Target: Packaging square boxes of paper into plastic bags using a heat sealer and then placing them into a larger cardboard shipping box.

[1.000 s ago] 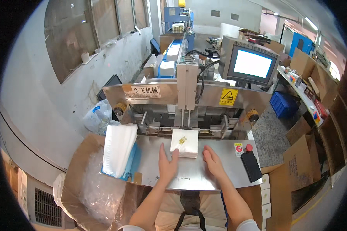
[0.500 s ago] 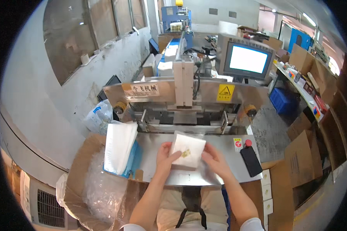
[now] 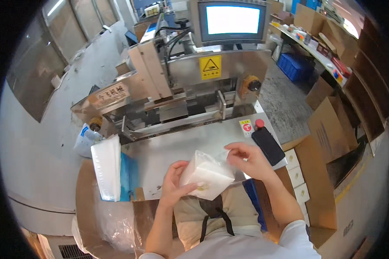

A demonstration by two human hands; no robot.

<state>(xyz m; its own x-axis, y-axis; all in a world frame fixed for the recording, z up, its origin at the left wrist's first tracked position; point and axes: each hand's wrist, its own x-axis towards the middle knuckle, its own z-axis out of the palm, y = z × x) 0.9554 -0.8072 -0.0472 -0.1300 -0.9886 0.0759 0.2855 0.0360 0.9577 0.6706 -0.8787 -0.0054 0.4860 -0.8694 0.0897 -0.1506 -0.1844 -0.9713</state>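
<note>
A white box (image 3: 209, 173) with a small gold mark is tilted above the front edge of the steel worktop (image 3: 157, 151). Clear film of a plastic bag (image 3: 220, 159) wraps it and stands loose at its upper right. My left hand (image 3: 173, 183) grips the box from the left, its thumb across the marked face. On the other side my right hand (image 3: 247, 160) is closed, thumb and fingers pinching the loose film of the bag.
Beyond the worktop stands a steel machine (image 3: 186, 108) with a lit monitor (image 3: 232, 20). A stack of white sheets (image 3: 107, 168) sits left, above a carton of clear plastic (image 3: 114, 216). A black phone (image 3: 268, 144), a red button (image 3: 259, 123) and a carton (image 3: 322, 190) holding white boxes (image 3: 296, 176) lie right.
The view has turned right and down. The box has come nearer me and tilted over. My right hand has left the box's side and now pinches the bag's film.
</note>
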